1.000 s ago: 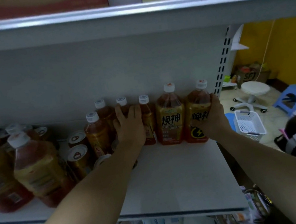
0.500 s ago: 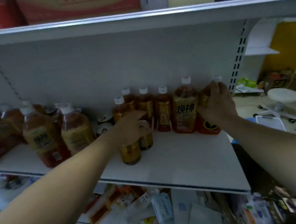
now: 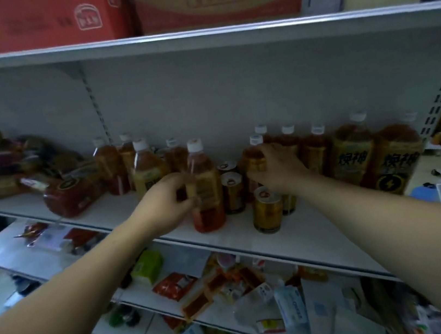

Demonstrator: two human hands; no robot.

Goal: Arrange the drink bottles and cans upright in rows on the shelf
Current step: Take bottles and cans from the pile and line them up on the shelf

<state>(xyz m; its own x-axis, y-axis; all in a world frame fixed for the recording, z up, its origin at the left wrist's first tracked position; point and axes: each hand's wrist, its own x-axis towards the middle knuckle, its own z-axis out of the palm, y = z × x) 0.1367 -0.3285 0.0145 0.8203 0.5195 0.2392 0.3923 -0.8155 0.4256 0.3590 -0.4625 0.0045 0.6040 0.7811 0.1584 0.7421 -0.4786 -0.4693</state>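
Since your left hand [image 3: 168,206] came off the gold cans [image 3: 267,210]: it has shifted further left. Its fingers and thumb are curled round the label of a white-capped tea bottle [image 3: 204,186]. That bottle is upright near the front edge of the shelf [image 3: 304,237], just left of the cans. Blur hides whether its base is lifted.
Your right hand [image 3: 278,168]: you have taken it off the end bottle at the far right and brought it to a small tea bottle [image 3: 254,161] in the middle. The fingers wrap round its shoulder, and the bottle stands upright behind the cans.
Two large bottles [image 3: 354,152]: now let go, they stand upright side by side at the right end against the back wall.
Cans between your hands: at least three are upright, but staggered rather than in a line.
Fallen bottle [image 3: 72,194]: it lies on its side at the left, well away from both hands.
What it means: the right end looks settled. Your work has moved to the loose middle group, and the fallen bottle is not yet stood up.
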